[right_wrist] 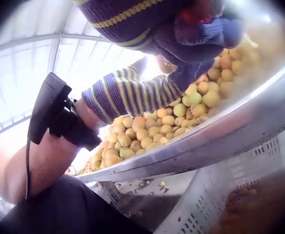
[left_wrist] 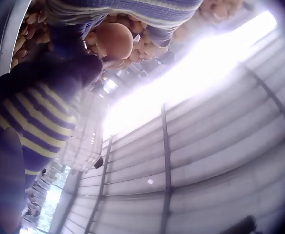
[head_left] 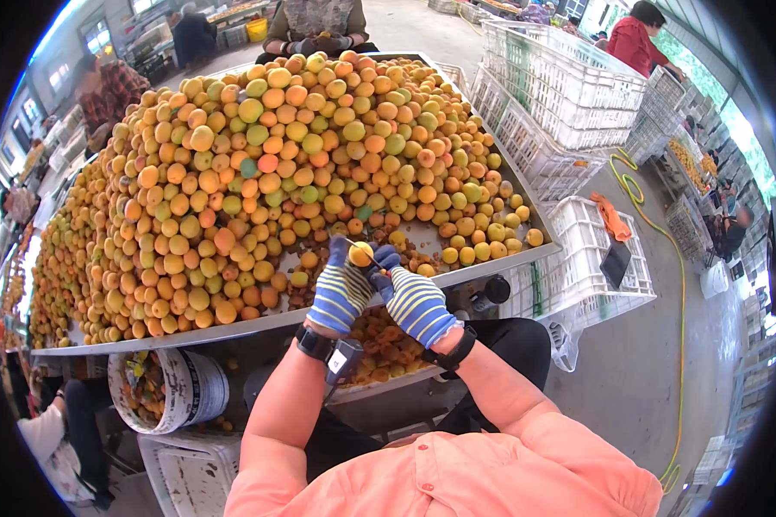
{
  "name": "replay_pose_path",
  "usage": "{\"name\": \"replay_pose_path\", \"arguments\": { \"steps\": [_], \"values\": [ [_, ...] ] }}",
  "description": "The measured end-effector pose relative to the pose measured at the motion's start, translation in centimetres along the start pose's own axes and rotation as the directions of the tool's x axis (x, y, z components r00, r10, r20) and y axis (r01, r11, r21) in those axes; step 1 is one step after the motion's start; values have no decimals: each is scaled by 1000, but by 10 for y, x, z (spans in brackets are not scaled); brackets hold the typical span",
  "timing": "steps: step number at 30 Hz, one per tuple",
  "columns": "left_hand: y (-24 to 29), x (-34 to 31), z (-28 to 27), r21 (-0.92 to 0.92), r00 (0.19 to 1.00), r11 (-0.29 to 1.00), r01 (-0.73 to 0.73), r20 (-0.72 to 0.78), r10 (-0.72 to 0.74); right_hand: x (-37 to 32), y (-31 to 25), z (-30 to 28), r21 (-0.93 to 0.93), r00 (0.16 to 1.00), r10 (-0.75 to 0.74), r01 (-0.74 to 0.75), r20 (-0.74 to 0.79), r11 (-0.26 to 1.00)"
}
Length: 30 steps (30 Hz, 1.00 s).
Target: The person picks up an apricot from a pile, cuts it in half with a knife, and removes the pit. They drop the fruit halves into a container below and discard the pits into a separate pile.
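Observation:
Both hands wear blue gloves with pale yellow stripes and meet at the front edge of the heap. My left hand grips a yellow-orange apricot with its fingers. Close against its other side is my right hand, fingers curled round a thin dark tool, mostly hidden, that slants across the fruit; I cannot tell its kind. In the left wrist view the apricot shows between the two gloves. A large heap of apricots lies just beyond the hands on a metal-rimmed table.
Below the hands, a container holds orange fruit pieces. At the left stands a white bucket beside a white crate. Stacked white crates rise at the right, near a yellow hose. Across the table sits a gloved person.

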<state>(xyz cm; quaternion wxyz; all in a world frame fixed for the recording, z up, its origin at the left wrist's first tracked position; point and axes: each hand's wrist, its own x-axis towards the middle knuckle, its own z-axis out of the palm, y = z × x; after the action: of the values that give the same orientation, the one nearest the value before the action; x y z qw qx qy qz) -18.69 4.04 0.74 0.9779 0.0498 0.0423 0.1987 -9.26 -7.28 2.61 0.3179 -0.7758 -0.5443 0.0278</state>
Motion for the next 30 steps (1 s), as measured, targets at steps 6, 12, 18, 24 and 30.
{"name": "replay_pose_path", "arguments": {
  "steps": [6,12,18,24,30],
  "values": [
    [-3,-5,8,416,936,879,-234,-148,320,5,-8,-1,-83,997,29,-24,68,996],
    [-2,-3,7,712,843,630,-310,-100,528,6,-5,1,78,996,-1,-6,94,997],
    [1,-4,7,783,887,547,-298,16,461,1,8,0,585,929,134,-325,346,743],
    [-3,1,8,808,902,508,-299,65,426,-7,-10,-33,629,646,212,-763,733,149],
    [-5,-4,19,878,850,296,-376,199,487,-10,-5,-20,43,998,48,-46,-35,998]
  ]
}}
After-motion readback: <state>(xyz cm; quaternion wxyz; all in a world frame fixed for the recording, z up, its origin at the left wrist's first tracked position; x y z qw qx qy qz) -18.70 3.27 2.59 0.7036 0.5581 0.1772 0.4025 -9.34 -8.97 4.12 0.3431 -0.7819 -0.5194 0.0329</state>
